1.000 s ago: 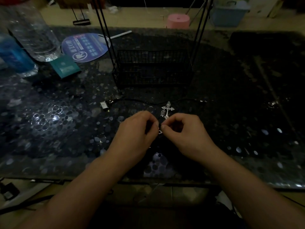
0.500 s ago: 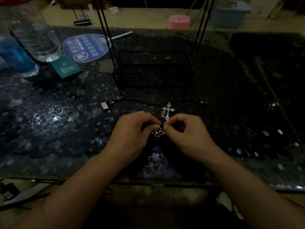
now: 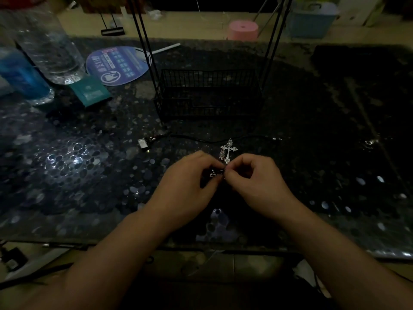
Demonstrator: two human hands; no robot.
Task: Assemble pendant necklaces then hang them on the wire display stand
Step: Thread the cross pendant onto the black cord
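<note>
The wire basket (image 3: 207, 95) at the stand's foot sat too dark to show any contents; both fists met over the surface (image 3: 89, 175), left hand (image 3: 190, 186) and right hand (image 3: 257, 184) each in a pinching grip on a small, half-hidden pendant (image 3: 214, 174); a silver cross (image 3: 228, 151) lay just beyond.

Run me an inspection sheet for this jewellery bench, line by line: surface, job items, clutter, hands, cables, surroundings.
Surface: dark pebble-patterned table, dimly lit.
Job's things: silver cross pendant lying flat; small pendant pinched between both hands; black cord beyond; wire display stand, nothing seen hanging.
Clutter: clear bottle, blue bottle, round fan, teal packet.
Hands: left hand and right hand curled, fingertips meeting.
Cables: plug and lead below table edge.
Surroundings: pink tub, blue bin.
</note>
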